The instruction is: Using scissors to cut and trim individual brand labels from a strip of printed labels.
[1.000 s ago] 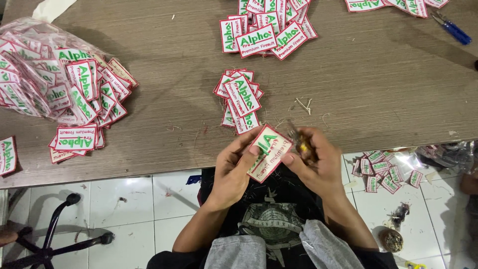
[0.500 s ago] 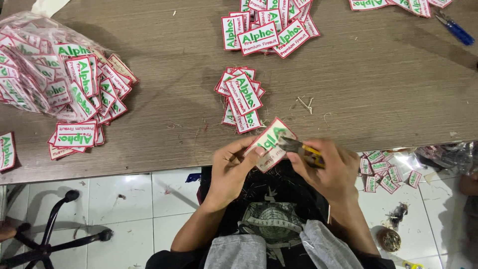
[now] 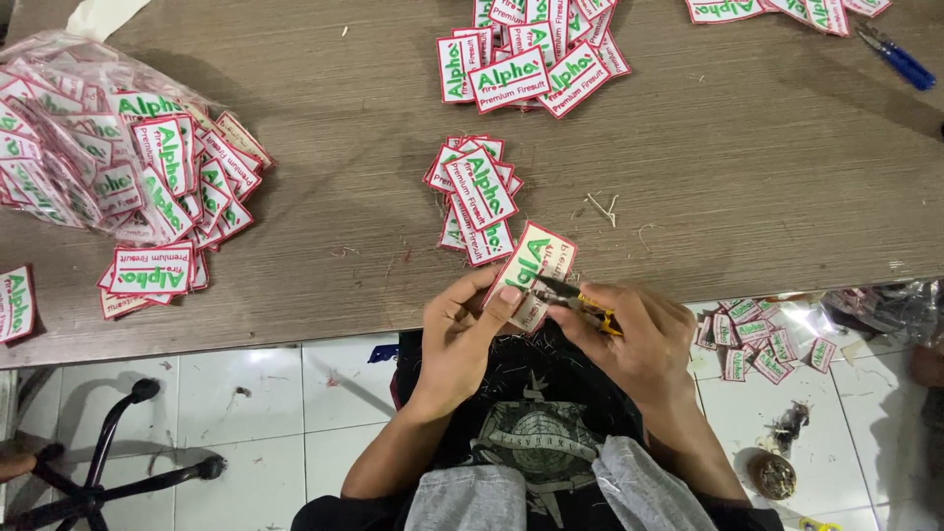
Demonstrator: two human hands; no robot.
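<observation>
Left hand (image 3: 460, 329) pinches one embroidered patch (image 3: 536, 265), white with red border and green lettering, thumb on its face, fingers curled behind; the patch sits tilted just past the near table edge, its lower part hidden by the thumb and the tool. Right hand (image 3: 639, 339) is closed around small snips (image 3: 575, 298) with a yellow grip; the dark blades lie across the patch's lower edge, touching it or just over it, can't tell which. Most of the grip is buried in the palm, so blade opening is unreadable. Just beyond the held patch, a small fanned stack of patches (image 3: 472, 197) on the wooden table (image 3: 767, 167). Another pile (image 3: 531, 54) farther up is cut off by the top frame edge, as are more patches at top right (image 3: 777, 10). Clear plastic bag of patches (image 3: 69, 147) at left, partly out of frame, with loose ones spilling beside it; one patch at far left (image 3: 15, 303) is half cropped. Blue pen (image 3: 897, 59) near the top right corner. Thread scraps (image 3: 602, 208) right of the stack. Below the table edge, a second bag with patches (image 3: 767, 339) on the tiled floor, contents blurred by glare. Chair base (image 3: 108, 472) at bottom left, partly cut off. Small round object (image 3: 774, 475) on the floor, unidentifiable.
</observation>
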